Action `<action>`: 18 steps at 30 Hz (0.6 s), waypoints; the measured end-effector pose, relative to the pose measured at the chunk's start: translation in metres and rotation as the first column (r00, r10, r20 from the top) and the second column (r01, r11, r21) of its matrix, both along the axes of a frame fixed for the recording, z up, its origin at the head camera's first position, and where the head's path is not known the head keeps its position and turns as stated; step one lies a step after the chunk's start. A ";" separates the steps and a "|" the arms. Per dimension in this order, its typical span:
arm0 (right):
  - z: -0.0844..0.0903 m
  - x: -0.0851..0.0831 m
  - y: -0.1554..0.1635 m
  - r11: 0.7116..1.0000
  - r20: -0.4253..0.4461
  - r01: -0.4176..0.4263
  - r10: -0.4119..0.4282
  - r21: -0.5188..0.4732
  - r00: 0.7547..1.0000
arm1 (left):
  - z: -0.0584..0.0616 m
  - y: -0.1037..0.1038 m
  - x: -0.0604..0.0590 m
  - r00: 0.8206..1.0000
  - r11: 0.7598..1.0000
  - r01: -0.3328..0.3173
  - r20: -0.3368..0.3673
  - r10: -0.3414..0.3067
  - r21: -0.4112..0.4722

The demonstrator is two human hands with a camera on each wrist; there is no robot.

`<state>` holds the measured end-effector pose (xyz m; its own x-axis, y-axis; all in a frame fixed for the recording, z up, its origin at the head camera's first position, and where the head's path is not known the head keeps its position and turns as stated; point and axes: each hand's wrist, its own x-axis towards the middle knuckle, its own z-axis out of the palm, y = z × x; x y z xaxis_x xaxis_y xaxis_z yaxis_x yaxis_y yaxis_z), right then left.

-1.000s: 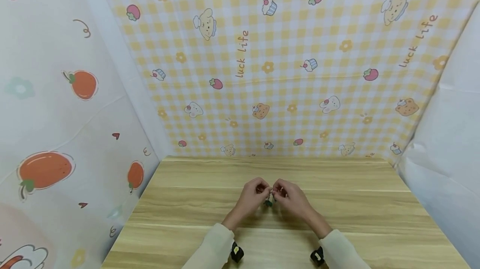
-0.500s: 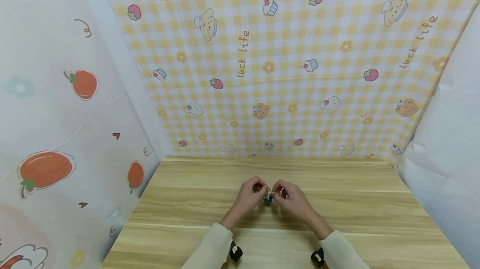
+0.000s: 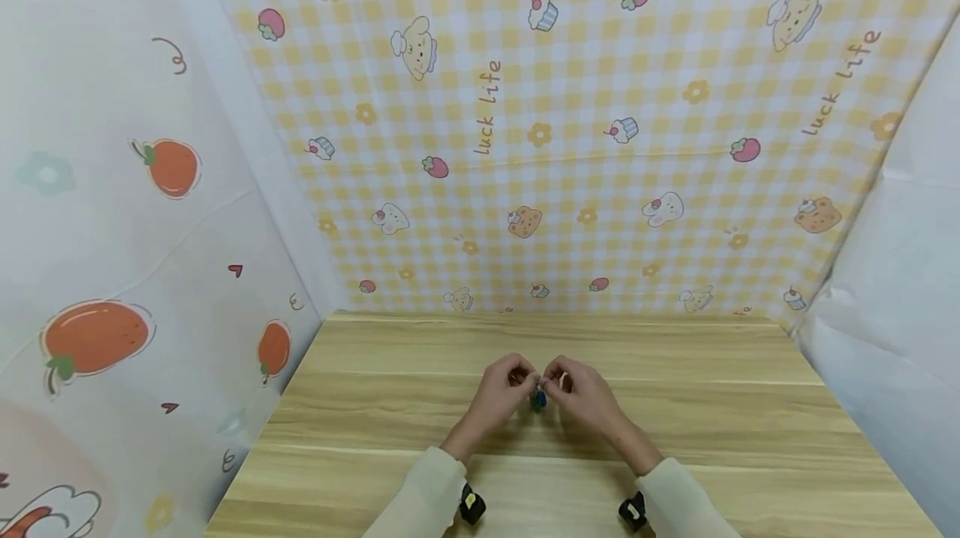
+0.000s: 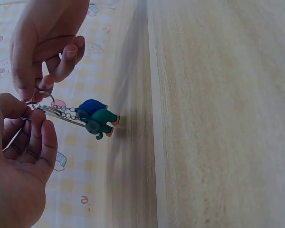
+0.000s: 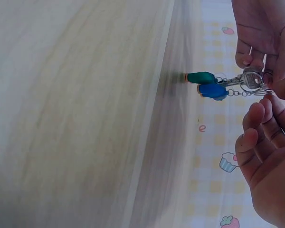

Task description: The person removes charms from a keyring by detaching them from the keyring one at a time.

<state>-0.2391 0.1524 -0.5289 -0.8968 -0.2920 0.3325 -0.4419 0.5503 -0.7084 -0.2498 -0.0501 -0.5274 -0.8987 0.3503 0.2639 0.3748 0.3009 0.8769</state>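
Over the middle of the table, my left hand and right hand meet fingertip to fingertip. Between them is a metal split ring, which the left thumb and fingers pinch. The right thumb and fingertips also pinch at the rings; exactly which part is hidden. A silver key hangs from the rings. Two small chains carry a green elephant charm and a blue elephant charm, dangling side by side below the hands. The other right fingers are loosely curled, seen in the right wrist view.
The wood-grain table spreads around both hands. A yellow checked cloth hangs behind it, with a printed white sheet at left and a plain white one at right. Black wrist cameras sit below the cuffs.
The blue charm has come into sight beside the green one below the fingers. Both hands stay in nearly the same place, with small finger movements at the rings.
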 end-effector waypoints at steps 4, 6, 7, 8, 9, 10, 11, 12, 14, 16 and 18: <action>-0.001 0.001 -0.001 1.000 -0.004 0.004 -0.004 0.017 1.000 | -0.001 0.002 0.001 1.000 1.000 0.012 0.003 -0.012 -0.001; -0.002 0.001 -0.001 1.000 0.003 0.011 -0.011 0.023 1.000 | -0.001 0.003 0.001 1.000 1.000 0.017 0.005 -0.017 0.002; -0.002 0.001 -0.001 1.000 0.007 0.013 -0.013 0.025 1.000 | -0.001 0.003 0.001 1.000 1.000 0.019 0.005 -0.019 0.004; -0.002 0.001 -0.001 1.000 0.012 0.014 -0.015 0.027 1.000 | -0.001 0.004 0.001 1.000 1.000 0.021 0.004 -0.021 0.006; -0.002 0.001 -0.001 1.000 0.016 0.014 -0.015 0.027 1.000 | -0.001 0.004 0.001 1.000 1.000 0.022 0.004 -0.022 0.009; -0.002 0.001 0.000 1.000 0.019 0.014 -0.014 0.028 1.000 | -0.001 0.004 0.001 1.000 1.000 0.023 0.003 -0.023 0.009; -0.002 0.001 0.000 1.000 0.022 0.012 -0.013 0.027 1.000 | -0.002 0.005 0.001 1.000 1.000 0.026 0.001 -0.026 0.013; -0.002 0.001 0.000 1.000 0.023 0.009 -0.010 0.023 1.000 | -0.002 0.005 0.000 1.000 1.000 0.025 0.002 -0.025 0.012; -0.002 0.001 0.000 1.000 0.021 0.001 -0.001 0.014 1.000 | -0.003 0.006 0.000 1.000 0.999 0.027 -0.001 -0.027 0.020; -0.002 0.002 0.001 1.000 0.017 -0.008 0.008 0.005 1.000 | -0.003 0.006 0.000 1.000 1.000 0.021 -0.001 -0.021 0.022; -0.002 0.002 0.001 1.000 0.009 -0.021 0.021 -0.005 1.000 | -0.003 0.006 -0.001 1.000 1.000 0.011 0.000 -0.011 0.018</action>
